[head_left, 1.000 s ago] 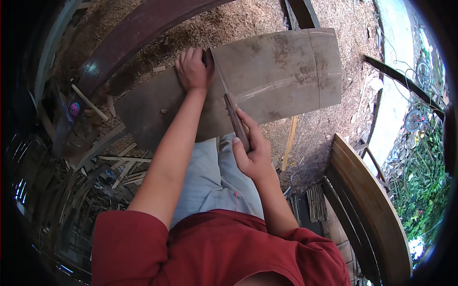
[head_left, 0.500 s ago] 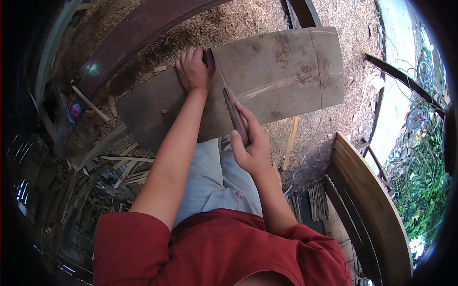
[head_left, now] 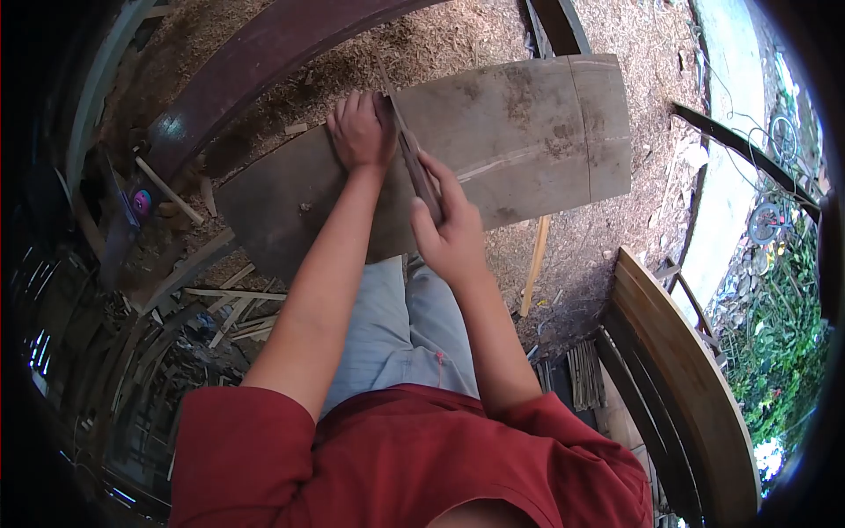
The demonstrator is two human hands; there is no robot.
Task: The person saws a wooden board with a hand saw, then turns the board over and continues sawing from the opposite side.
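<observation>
A wide, weathered wooden board (head_left: 519,141) lies across my lap, with pale lines marked on it. My left hand (head_left: 359,130) grips the board's far edge and holds it still. My right hand (head_left: 447,231) is shut on the brown wooden handle of a saw (head_left: 414,167). The thin blade runs up from the handle into the board just right of my left hand. Its tip pokes out past the far edge.
Sawdust and chips cover the ground (head_left: 422,35). A curved dark beam (head_left: 255,62) lies beyond the board. Loose sticks and offcuts (head_left: 229,308) pile at the left. A curved wooden piece (head_left: 687,370) stands at the right, with plants (head_left: 783,317) behind it.
My right hand has pushed the saw forward and up along the cut, so the handle now sits close to my left hand. The left hand and the board have stayed put.
</observation>
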